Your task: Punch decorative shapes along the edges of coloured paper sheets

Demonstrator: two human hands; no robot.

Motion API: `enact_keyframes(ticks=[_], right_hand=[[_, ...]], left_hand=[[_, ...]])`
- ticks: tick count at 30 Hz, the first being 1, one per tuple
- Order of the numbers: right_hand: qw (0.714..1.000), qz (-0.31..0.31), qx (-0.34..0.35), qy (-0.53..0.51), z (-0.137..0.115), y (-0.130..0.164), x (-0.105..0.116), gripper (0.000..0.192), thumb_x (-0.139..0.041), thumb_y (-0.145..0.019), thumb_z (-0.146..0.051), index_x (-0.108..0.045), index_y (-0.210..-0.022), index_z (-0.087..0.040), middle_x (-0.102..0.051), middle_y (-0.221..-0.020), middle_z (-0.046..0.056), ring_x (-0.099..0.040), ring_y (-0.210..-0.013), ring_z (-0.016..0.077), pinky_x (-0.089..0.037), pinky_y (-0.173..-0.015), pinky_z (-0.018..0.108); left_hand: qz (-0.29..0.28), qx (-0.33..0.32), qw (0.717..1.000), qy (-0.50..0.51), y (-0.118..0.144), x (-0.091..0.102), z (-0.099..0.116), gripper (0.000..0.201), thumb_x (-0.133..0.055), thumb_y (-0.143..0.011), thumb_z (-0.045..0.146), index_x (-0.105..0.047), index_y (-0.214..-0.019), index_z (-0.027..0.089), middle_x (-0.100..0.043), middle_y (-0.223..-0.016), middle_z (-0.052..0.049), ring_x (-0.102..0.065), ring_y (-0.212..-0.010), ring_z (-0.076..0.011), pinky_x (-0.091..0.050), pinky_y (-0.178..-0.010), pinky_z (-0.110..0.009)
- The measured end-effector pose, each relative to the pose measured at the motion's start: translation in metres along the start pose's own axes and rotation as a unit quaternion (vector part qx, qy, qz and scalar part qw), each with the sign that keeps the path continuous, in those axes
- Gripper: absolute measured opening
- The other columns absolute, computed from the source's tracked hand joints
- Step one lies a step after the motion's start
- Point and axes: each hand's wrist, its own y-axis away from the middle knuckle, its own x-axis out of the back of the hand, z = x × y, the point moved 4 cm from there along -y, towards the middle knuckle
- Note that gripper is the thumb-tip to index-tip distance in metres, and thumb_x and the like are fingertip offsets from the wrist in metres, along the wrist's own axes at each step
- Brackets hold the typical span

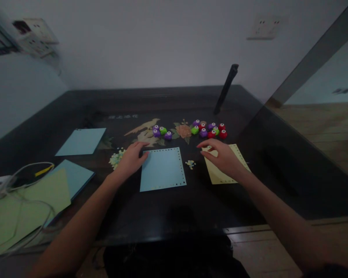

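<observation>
Blue paper [162, 169] lies flat on the dark counter [191, 204], and the left hand [131, 158] rests open on its top left corner, fingers spread, holding nothing. The right hand [222, 156] is open too, with bent fingers, and it sits on the top of a yellow paper [220, 175] just beside the blue one. Both papers have a row of small holes along their edges. Between them is a tiny heap of paper bits [190, 164], and a bigger heap [116, 158] lies right by the left hand. Behind the hands stands a row of little punches [208, 130], purple, green and red, with a few more [161, 132] to the left. To do this well, I think each hand should press its paper flat so it does not slide, and lift it by a corner so the edge with holes does not tear. It would help to keep sleeves and wrists away from the heaps so the bits do not scatter. More blue sheets [81, 141] and a green sheet [26, 208] lie well apart on the left, near a white cable [31, 166].
</observation>
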Motion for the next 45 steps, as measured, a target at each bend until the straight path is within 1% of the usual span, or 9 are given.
enact_keyframes(ticks=[5, 8, 11, 22, 26, 30, 35, 41, 45], right_hand=[[0.98, -0.114, 0.088, 0.138, -0.008, -0.032, -0.057, 0.033, -0.061, -0.079, -0.023, -0.06, -0.111, -0.018, -0.059, -0.111, 0.01, -0.051, -0.106, 0.0251, -0.041, -0.094, 0.041], [0.969, -0.129, 0.096, 0.188, -0.001, -0.045, -0.079, 0.048, -0.066, -0.076, -0.033, -0.057, -0.12, -0.017, -0.055, -0.117, 0.013, -0.047, -0.111, 0.0299, -0.041, -0.093, 0.045], [0.964, -0.135, 0.105, 0.203, 0.005, -0.051, -0.089, 0.057, -0.069, -0.072, -0.041, -0.057, -0.121, -0.017, -0.053, -0.117, 0.014, -0.046, -0.11, 0.0333, -0.042, -0.089, 0.048], [0.966, -0.141, 0.092, 0.194, 0.002, -0.048, -0.089, 0.048, -0.069, -0.072, -0.037, -0.061, -0.115, -0.017, -0.054, -0.11, 0.014, -0.05, -0.102, 0.0322, -0.043, -0.084, 0.045], [0.97, -0.127, 0.086, 0.19, -0.001, -0.047, -0.087, 0.043, -0.071, -0.071, -0.035, -0.061, -0.11, -0.021, -0.054, -0.11, 0.011, -0.051, -0.1, 0.0292, -0.042, -0.083, 0.042], [0.982, -0.115, 0.068, 0.132, -0.001, -0.048, -0.086, 0.036, -0.07, -0.07, -0.028, -0.058, -0.104, -0.023, -0.056, -0.106, 0.007, -0.053, -0.099, 0.0255, -0.043, -0.083, 0.038], [0.989, -0.11, 0.058, 0.086, 0.005, -0.049, -0.088, 0.042, -0.07, -0.068, -0.02, -0.056, -0.107, -0.02, -0.057, -0.106, 0.007, -0.052, -0.103, 0.0247, -0.042, -0.088, 0.039], [0.993, -0.098, 0.048, 0.04, 0.009, -0.051, -0.085, 0.05, -0.072, -0.066, -0.017, -0.056, -0.113, -0.017, -0.055, -0.112, 0.01, -0.052, -0.106, 0.0241, -0.042, -0.091, 0.04], [0.995, -0.1, 0.002, -0.022, 0.009, -0.055, -0.079, 0.044, -0.071, -0.068, -0.022, -0.058, -0.11, -0.017, -0.059, -0.104, 0.01, -0.058, -0.092, 0.0221, -0.049, -0.078, 0.038]], left_hand=[[-0.048, -0.024, 0.999, -0.006, 0.002, -0.002, -0.001, 0.041, -0.053, -0.082, 0.04, -0.056, -0.114, 0.016, -0.056, -0.112, -0.011, -0.05, -0.108, -0.0257, -0.038, -0.096, -0.042], [-0.061, -0.023, 0.997, -0.036, 0.005, -0.006, -0.003, 0.051, -0.059, -0.077, 0.045, -0.054, -0.118, 0.017, -0.054, -0.113, -0.012, -0.049, -0.108, -0.0278, -0.038, -0.095, -0.043], [-0.065, -0.021, 0.996, -0.052, 0.005, -0.009, -0.006, 0.056, -0.063, -0.074, 0.047, -0.052, -0.122, 0.019, -0.052, -0.116, -0.012, -0.047, -0.108, -0.0291, -0.037, -0.094, -0.044], [-0.068, -0.023, 0.997, -0.041, 0.006, -0.009, -0.007, 0.054, -0.064, -0.073, 0.045, -0.056, -0.119, 0.019, -0.05, -0.115, -0.011, -0.044, -0.109, -0.0289, -0.035, -0.096, -0.043], [-0.063, -0.019, 0.997, -0.04, 0.006, -0.004, 0.001, 0.046, -0.066, -0.072, 0.04, -0.057, -0.112, 0.019, -0.051, -0.114, -0.01, -0.045, -0.108, -0.0286, -0.036, -0.095, -0.043], [-0.047, -0.011, 0.999, -0.016, 0.007, 0.001, 0.01, 0.035, -0.066, -0.072, 0.031, -0.056, -0.104, 0.02, -0.054, -0.109, -0.008, -0.047, -0.106, -0.0274, -0.038, -0.093, -0.042], [-0.031, 0.024, 0.999, 0.007, 0.007, 0.002, 0.008, 0.02, -0.056, -0.077, 0.024, -0.054, -0.097, 0.021, -0.061, -0.094, -0.006, -0.056, -0.09, -0.0239, -0.042, -0.081, -0.036], [-0.019, 0.095, 0.986, 0.138, 0.002, 0.01, -0.008, 0.016, -0.055, -0.076, 0.032, -0.057, -0.085, 0.019, -0.059, -0.071, 0.0, -0.055, -0.066, -0.0168, -0.043, -0.063, -0.029], [-0.015, 0.151, 0.938, 0.313, -0.001, 0.016, -0.015, 0.022, -0.061, -0.071, 0.036, -0.055, -0.081, 0.018, -0.06, -0.072, -0.001, -0.056, -0.067, -0.0153, -0.043, -0.061, -0.026]])
